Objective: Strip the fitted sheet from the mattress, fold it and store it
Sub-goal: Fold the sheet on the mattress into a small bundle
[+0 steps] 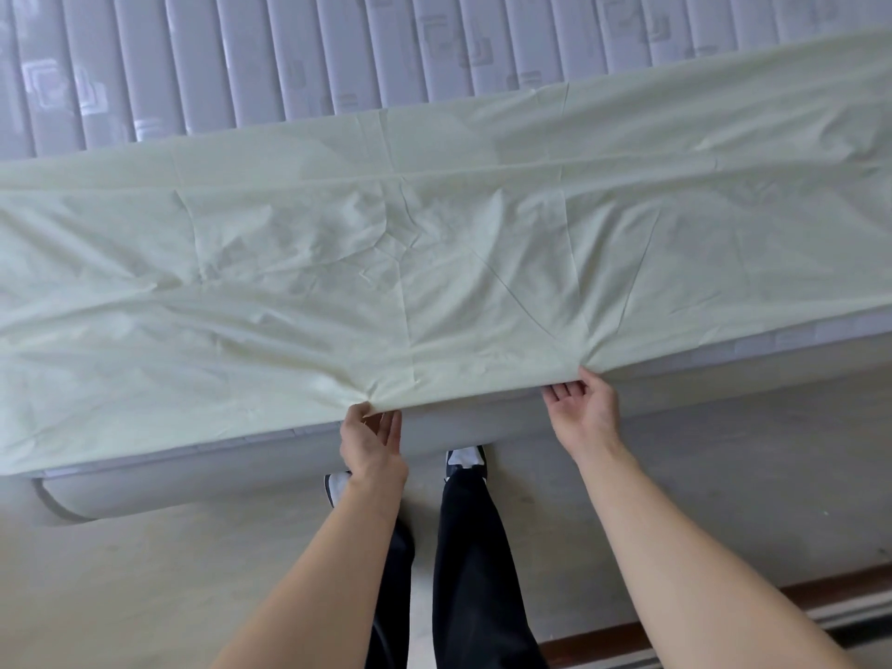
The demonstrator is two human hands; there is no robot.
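We pinch the near edge of the sheet [434,263] with both hands, the left hand [369,441] and the right hand [581,408] side by side at the mattress's [241,65] near edge. The sheet lies as a long folded band along that edge, stretching well past both grips, left and right. Beyond it the mattress is bare, so nothing blocks folding it away from us.

You face grey quilted striped mattress [289,65]; pale green wrinkled sheet [434,263], folded into long band, lies directly on it along your near edge.
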